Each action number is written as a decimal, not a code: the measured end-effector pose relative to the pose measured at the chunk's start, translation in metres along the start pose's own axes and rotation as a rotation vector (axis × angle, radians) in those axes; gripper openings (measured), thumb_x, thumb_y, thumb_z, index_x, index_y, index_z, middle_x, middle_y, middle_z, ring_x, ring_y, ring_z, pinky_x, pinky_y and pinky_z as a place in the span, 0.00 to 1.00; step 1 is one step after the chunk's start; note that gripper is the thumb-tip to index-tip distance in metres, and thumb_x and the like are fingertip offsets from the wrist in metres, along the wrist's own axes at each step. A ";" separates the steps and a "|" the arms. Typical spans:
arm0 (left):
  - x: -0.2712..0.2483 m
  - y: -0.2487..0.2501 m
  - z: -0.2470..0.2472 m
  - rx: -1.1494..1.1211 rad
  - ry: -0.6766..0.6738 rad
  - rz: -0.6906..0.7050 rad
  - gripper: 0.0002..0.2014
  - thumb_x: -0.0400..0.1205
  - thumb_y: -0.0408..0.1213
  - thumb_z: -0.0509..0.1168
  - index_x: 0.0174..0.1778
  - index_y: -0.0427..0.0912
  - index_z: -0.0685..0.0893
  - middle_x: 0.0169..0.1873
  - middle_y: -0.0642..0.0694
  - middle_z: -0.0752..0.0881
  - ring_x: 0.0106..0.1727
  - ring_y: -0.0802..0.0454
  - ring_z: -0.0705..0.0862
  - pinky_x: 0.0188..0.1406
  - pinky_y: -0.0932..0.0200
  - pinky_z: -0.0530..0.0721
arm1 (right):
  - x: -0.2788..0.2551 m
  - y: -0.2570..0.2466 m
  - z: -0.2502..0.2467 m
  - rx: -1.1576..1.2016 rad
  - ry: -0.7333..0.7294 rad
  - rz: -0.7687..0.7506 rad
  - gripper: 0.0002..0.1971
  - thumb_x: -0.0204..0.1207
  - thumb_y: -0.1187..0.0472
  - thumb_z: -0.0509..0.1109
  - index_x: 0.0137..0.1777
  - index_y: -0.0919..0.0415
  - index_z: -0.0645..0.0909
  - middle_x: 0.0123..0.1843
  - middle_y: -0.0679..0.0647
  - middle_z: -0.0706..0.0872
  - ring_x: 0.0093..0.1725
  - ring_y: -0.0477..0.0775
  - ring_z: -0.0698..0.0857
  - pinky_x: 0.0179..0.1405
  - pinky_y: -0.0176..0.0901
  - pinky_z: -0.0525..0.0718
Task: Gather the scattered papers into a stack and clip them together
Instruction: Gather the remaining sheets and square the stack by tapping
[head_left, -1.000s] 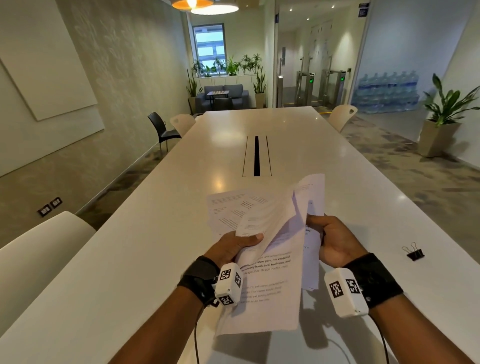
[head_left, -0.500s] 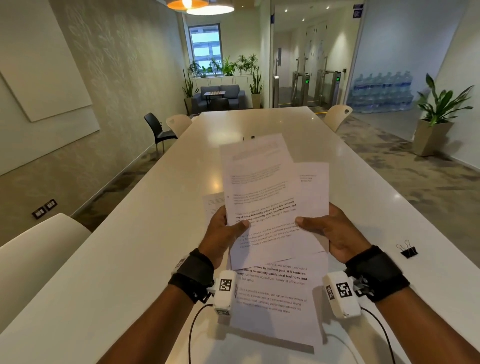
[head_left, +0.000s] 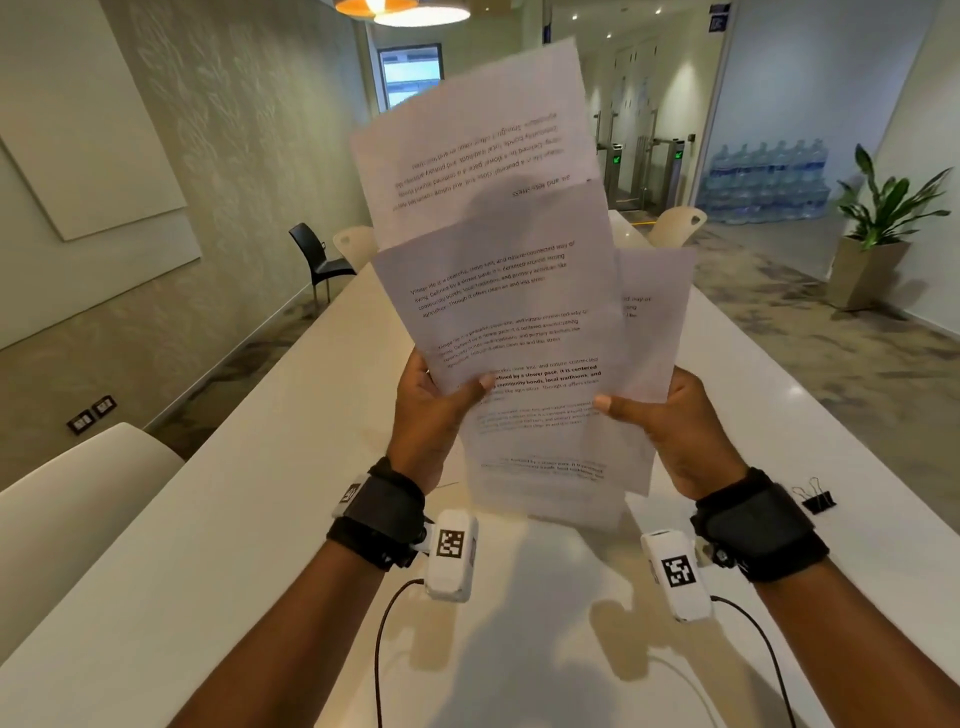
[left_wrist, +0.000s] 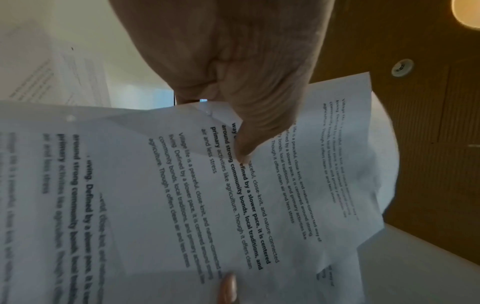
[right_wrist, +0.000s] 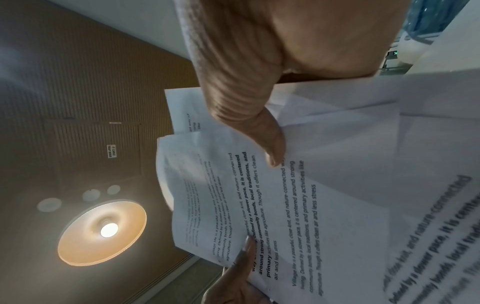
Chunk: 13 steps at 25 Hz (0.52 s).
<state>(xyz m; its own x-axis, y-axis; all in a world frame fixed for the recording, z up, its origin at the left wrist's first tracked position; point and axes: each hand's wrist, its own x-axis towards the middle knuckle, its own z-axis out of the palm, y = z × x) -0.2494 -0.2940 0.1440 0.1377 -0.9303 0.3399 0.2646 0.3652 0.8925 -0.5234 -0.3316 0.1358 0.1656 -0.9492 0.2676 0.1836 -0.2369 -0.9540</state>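
Several printed white papers (head_left: 498, 291) stand upright in the air above the long white table (head_left: 260, 519), fanned and uneven. My left hand (head_left: 431, 400) pinches their left edge, thumb on the front. My right hand (head_left: 670, 415) pinches the right edge the same way. The left wrist view shows my left hand's thumb (left_wrist: 249, 142) pressed on the sheets (left_wrist: 182, 195). In the right wrist view my right thumb (right_wrist: 270, 148) lies on the papers (right_wrist: 324, 205). A black binder clip (head_left: 815, 499) lies on the table to the right of my right wrist.
White chairs (head_left: 67, 499) stand along the table's left side, another (head_left: 675, 223) at the far right. A black chair (head_left: 317, 260) is by the left wall. A potted plant (head_left: 872, 244) and stacked water bottles (head_left: 763, 182) are at the right.
Both hands have lifted the papers off the table and tilted them upright, higher and closer to my face. The sheets overlap more than before.
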 end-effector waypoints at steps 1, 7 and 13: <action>0.000 0.000 0.003 -0.003 0.006 0.017 0.31 0.84 0.17 0.73 0.83 0.33 0.73 0.76 0.38 0.89 0.73 0.38 0.91 0.64 0.45 0.96 | -0.001 -0.002 0.000 0.004 -0.001 -0.013 0.23 0.76 0.74 0.81 0.71 0.66 0.87 0.65 0.61 0.95 0.64 0.65 0.95 0.66 0.62 0.93; -0.003 -0.023 0.007 0.086 -0.013 -0.008 0.31 0.84 0.22 0.77 0.82 0.37 0.76 0.75 0.40 0.89 0.74 0.41 0.91 0.65 0.44 0.96 | -0.003 0.023 -0.007 0.028 0.011 0.064 0.28 0.72 0.75 0.84 0.73 0.65 0.87 0.67 0.61 0.95 0.66 0.67 0.93 0.66 0.65 0.92; -0.009 -0.046 0.008 0.137 -0.021 -0.094 0.24 0.87 0.23 0.74 0.79 0.37 0.78 0.71 0.38 0.91 0.68 0.36 0.94 0.61 0.43 0.97 | -0.009 0.045 -0.007 0.030 0.098 0.112 0.31 0.63 0.73 0.87 0.69 0.68 0.87 0.63 0.63 0.96 0.64 0.72 0.93 0.63 0.67 0.93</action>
<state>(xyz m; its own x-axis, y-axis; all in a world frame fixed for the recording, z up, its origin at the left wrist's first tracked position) -0.2703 -0.3024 0.1018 0.0982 -0.9612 0.2576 0.1423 0.2698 0.9523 -0.5234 -0.3356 0.0895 0.0916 -0.9853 0.1441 0.1982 -0.1238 -0.9723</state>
